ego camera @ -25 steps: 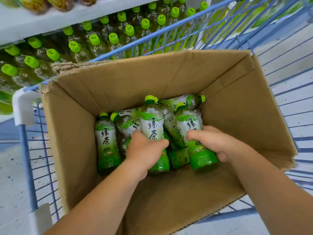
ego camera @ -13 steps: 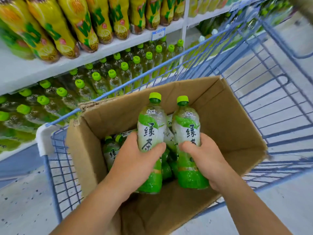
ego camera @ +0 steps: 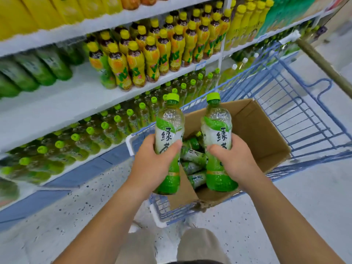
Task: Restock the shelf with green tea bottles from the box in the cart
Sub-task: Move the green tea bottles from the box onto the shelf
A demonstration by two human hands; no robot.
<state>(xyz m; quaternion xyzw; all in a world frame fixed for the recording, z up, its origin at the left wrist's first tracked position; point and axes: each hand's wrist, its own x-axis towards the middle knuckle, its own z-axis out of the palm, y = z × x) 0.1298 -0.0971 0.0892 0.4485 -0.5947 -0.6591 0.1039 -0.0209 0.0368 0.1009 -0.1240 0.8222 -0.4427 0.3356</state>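
While held above the box (ego camera: 266,141), each hand's fingers (ego camera: 176,145) wrap one green tea bottle (ego camera: 168,134).

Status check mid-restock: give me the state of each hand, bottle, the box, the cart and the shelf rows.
left hand: closed on a bottle
right hand: closed on a bottle
left bottle: upright, capped, lifted above the box
right bottle: upright, capped, lifted above the box
box: open, some bottles lying inside
cart: holds the box
green tea shelf: stocked, caps on
yellow bottle shelf: stocked
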